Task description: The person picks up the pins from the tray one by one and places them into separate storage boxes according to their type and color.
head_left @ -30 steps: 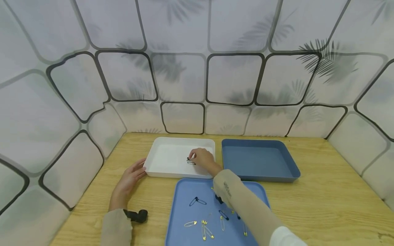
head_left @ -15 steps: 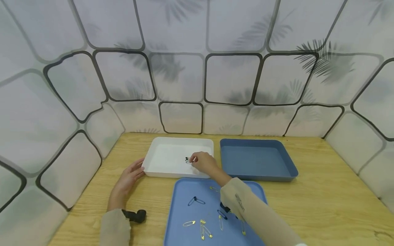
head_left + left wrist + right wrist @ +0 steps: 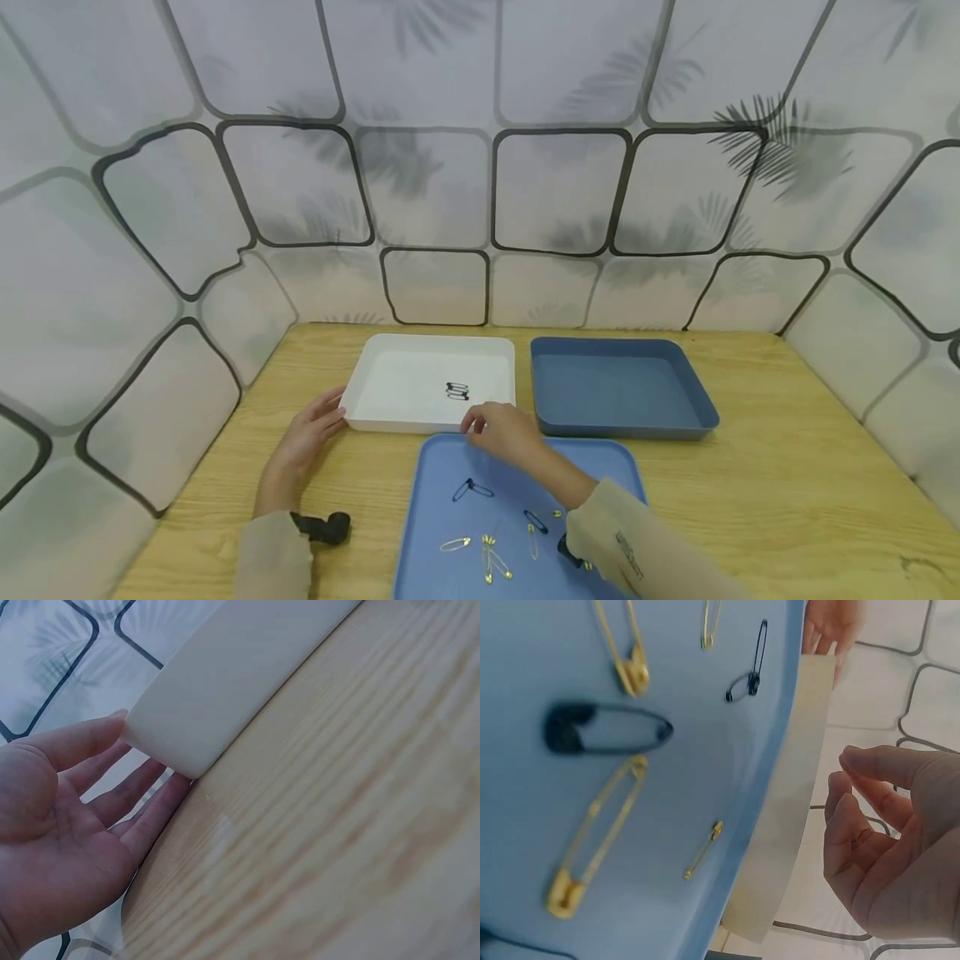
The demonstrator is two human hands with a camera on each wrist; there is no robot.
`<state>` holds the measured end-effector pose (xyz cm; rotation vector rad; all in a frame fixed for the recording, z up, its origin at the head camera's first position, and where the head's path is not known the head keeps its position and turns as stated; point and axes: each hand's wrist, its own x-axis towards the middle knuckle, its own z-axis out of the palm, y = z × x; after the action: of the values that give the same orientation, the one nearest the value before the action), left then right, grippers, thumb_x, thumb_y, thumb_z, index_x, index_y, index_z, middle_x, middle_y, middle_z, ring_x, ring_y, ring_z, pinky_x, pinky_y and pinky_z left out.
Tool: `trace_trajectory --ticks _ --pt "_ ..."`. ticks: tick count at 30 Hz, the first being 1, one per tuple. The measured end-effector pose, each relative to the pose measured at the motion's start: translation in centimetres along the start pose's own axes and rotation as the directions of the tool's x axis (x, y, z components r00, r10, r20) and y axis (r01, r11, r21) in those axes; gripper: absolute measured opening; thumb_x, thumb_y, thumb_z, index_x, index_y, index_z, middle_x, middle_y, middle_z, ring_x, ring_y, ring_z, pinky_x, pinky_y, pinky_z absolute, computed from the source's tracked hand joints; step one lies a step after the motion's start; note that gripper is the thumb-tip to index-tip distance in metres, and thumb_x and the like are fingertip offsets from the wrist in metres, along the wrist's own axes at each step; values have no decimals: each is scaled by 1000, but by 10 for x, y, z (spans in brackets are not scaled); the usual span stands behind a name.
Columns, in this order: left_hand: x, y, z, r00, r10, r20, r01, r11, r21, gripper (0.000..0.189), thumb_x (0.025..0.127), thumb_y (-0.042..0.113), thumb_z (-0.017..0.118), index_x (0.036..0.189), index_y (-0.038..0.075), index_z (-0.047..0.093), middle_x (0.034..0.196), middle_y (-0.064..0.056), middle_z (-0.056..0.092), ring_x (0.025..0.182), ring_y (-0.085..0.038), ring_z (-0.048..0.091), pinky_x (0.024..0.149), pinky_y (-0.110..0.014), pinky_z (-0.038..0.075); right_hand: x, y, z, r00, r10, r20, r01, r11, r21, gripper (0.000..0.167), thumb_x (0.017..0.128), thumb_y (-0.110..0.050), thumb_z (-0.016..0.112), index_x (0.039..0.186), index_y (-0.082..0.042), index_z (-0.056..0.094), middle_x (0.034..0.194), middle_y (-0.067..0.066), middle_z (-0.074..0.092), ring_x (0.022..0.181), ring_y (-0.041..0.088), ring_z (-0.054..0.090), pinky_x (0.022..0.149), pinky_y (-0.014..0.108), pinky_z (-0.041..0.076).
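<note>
My left hand (image 3: 303,442) touches the left front corner of the white tray (image 3: 390,392). In the left wrist view its fingers (image 3: 79,746) are extended against the tray wall (image 3: 202,690). Several black safety pins (image 3: 457,391) lie grouped in the white tray. My right hand (image 3: 508,433) is over the front edge of that tray and the back edge of the light blue tray (image 3: 438,475), its fingers loosely bent and holding nothing. On the light blue tray lie black safety pins (image 3: 536,522) and several gold safety pins (image 3: 596,840); my right forearm hides part of it.
A darker blue tray (image 3: 618,387) with nothing visible in it stands right of the white one. All three trays rest on a wooden table (image 3: 787,483). A patterned curtain (image 3: 555,192) surrounds the table at the back and sides.
My right hand has let go of a black safety pin in the white tray and drawn back toward the light blue tray. The left hand stays at the white tray's corner.
</note>
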<state>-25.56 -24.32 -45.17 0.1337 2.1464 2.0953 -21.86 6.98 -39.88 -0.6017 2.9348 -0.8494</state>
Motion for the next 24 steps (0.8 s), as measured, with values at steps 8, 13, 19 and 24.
trace_trajectory --ticks 8,13,19,24 --pt "1 0 -1 1000 -10 -5 10 1000 -15 51 97 7 44 143 -4 22 143 -25 24 123 -25 38 93 -24 39 -23 -4 3 999 -23 22 23 1000 -11 8 78 -13 72 81 -19 66 69 -11 54 56 6 45 49 23 38" --pt "1 -1 0 1000 -11 -16 10 1000 -18 51 97 6 44 142 -5 23 143 -25 24 123 -25 38 92 -24 39 -33 -2 3 999 -42 15 42 999 14 9 78 -12 72 81 -18 67 69 -11 54 56 6 46 49 24 39" --pt "0 0 1 1000 -15 -14 14 1000 -19 51 97 6 44 142 -5 22 144 -25 23 124 -26 36 94 -25 38 -42 6 6 999 -36 17 35 998 60 9 76 -11 73 80 -18 67 68 -12 53 53 5 45 49 24 38" --pt "0 1 0 1000 -7 -7 7 1000 -26 51 97 6 44 142 -5 22 144 -25 23 125 -29 34 96 -28 37 -44 12 9 999 -34 27 31 995 90 9 77 -12 72 82 -18 67 68 -13 53 53 5 44 49 24 39"
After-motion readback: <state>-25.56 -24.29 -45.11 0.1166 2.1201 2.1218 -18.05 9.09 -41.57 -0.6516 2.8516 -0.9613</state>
